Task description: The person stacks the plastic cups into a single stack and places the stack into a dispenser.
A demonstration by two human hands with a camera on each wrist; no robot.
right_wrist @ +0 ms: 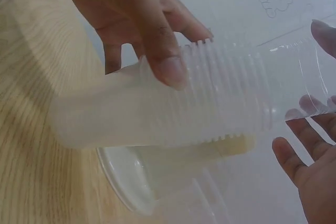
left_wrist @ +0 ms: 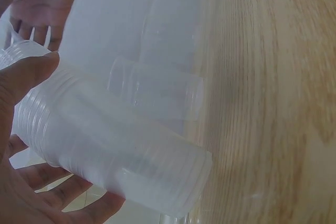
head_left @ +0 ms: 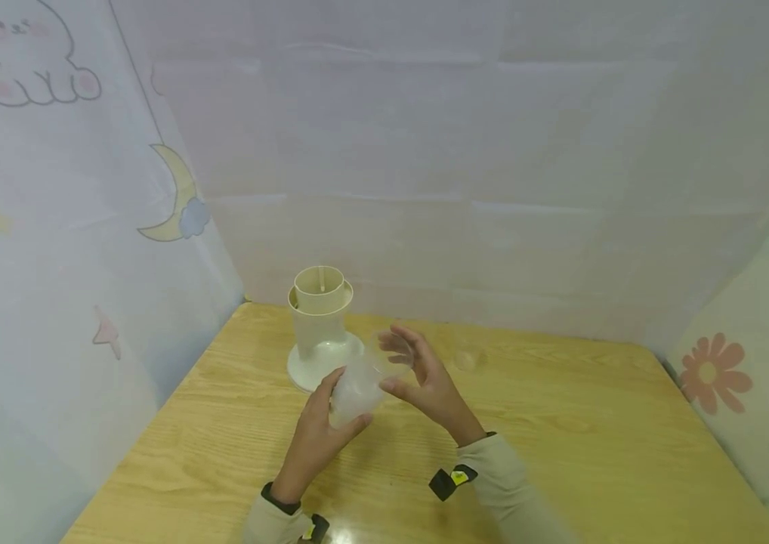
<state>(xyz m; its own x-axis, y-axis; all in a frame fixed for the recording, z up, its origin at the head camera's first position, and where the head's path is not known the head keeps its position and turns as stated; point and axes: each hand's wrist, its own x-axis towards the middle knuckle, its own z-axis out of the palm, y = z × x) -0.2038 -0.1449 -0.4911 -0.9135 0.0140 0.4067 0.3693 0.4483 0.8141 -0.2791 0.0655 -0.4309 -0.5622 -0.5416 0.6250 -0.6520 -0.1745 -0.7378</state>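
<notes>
Your left grip (head_left: 316, 434) holds the cup stack (left_wrist: 121, 135) | your right grip (head_left: 430, 389) holds the end cup (right_wrist: 294, 72) | white stand (head_left: 319, 330) behind, on desk (head_left: 595, 438)

Left hand (head_left: 316, 434), right hand (head_left: 433, 389): both bare. Left sleeve (head_left: 272, 525) and right sleeve (head_left: 510, 483) long, plain, pale beige. Black left strap (head_left: 280, 498) round wrist; right strap (head_left: 491, 434) mere dark sliver at cuff. Left module (head_left: 319, 527), right module (head_left: 442, 485): small, black, blocky (each beside bright yellow-green marking (head_left: 459, 477)).
</notes>
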